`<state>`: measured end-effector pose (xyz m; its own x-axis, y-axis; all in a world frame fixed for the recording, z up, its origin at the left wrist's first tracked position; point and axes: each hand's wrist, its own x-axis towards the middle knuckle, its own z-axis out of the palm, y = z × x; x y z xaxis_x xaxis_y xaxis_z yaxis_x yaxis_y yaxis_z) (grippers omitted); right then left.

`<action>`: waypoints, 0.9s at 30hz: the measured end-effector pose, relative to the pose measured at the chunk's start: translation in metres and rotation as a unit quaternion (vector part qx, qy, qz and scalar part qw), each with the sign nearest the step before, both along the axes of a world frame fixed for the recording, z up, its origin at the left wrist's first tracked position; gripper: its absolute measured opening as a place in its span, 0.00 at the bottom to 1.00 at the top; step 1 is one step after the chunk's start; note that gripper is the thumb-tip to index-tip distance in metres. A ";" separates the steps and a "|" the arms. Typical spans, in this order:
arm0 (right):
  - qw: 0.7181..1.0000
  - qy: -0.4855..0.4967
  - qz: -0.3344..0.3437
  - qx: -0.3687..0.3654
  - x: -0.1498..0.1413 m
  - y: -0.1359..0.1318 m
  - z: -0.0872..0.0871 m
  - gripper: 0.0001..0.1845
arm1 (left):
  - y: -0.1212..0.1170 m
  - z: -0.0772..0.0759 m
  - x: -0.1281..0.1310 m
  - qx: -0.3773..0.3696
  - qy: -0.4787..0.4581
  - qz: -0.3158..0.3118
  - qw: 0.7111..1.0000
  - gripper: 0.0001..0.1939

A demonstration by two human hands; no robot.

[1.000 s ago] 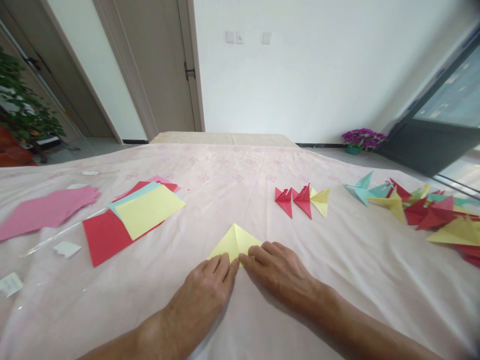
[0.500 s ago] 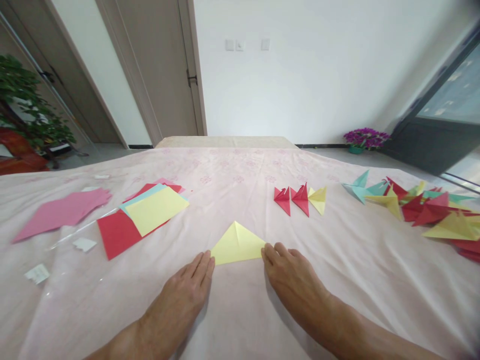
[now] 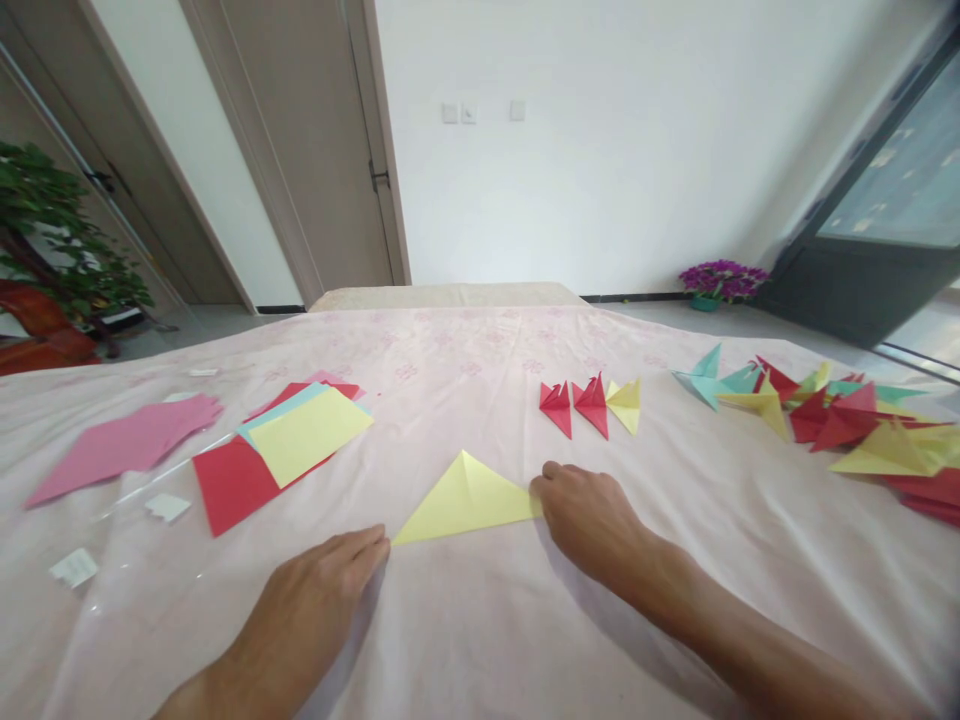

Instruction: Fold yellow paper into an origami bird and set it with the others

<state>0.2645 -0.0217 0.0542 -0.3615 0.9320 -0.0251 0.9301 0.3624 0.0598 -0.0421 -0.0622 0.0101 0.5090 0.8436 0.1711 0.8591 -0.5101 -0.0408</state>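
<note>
Yellow paper triangle [image 3: 465,505], setting: lies on the pale pink flowered tablecloth [image 3: 480,640], centred between the two hands, apex pointing away from the person, long edge toward the person.
Bird pile: folded paper birds [image 3: 847,415] in red, yellow and turquoise, overlapping at far right, well apart from the right hand.
Pink stack: pink sheets [image 3: 124,448], fanned at one end, far left.
Mixed stack: yellow sheet [image 3: 311,435] on top, turquoise, red and pink showing beneath; beyond the left hand.
Left hand [image 3: 307,600]: fingers together, extended; tips touch the triangle's left corner. Pinch or press, cannot tell.
Right hand [image 3: 592,510]: fingers curled, tips over the right corner, which they hide. Pinch or press, cannot tell.
Span: most of the triangle lies exposed between the fingertips; a crease runs down from the apex.
Bird row: three small folded birds [image 3: 591,407], two red, one yellow, beyond the right hand.
Slips: torn white piece [image 3: 167,507] and white label [image 3: 75,568], left of the left hand; any print too blurred to read.
</note>
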 end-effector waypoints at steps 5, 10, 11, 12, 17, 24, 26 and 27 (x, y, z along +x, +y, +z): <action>0.979 0.204 -0.010 -0.008 0.004 0.019 -0.012 0.21 | 0.027 0.026 0.026 -0.109 -0.109 0.065 0.986 0.27; 0.935 0.349 0.049 0.039 -0.001 0.015 -0.036 0.31 | 0.039 0.014 0.049 -0.028 -0.204 0.029 0.978 0.37; 0.927 0.358 0.089 0.070 -0.003 0.011 -0.036 0.30 | 0.039 0.010 0.051 0.007 -0.228 0.011 0.974 0.34; 0.921 0.352 0.134 0.104 -0.004 0.007 -0.036 0.28 | 0.039 0.007 0.051 0.035 -0.249 -0.005 0.968 0.30; 0.888 0.248 0.358 0.145 -0.008 -0.008 -0.025 0.23 | 0.035 0.003 0.039 0.025 -0.324 -0.076 0.943 0.10; 0.895 0.236 0.348 0.151 0.005 0.012 -0.028 0.19 | 0.043 -0.003 0.030 -0.043 -0.396 -0.111 0.911 0.09; 0.895 0.239 0.342 0.157 0.008 0.017 -0.030 0.16 | 0.046 -0.006 0.029 -0.082 -0.394 -0.110 0.909 0.07; 0.895 0.236 0.344 0.156 0.009 0.018 -0.031 0.15 | 0.048 -0.007 0.029 -0.099 -0.386 -0.106 0.911 0.07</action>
<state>0.2735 -0.0032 0.0236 -0.7546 0.4198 0.5043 0.4417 0.8934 -0.0828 -0.0131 -0.0144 0.0027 0.4555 0.7938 0.4031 0.4741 -0.5995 0.6448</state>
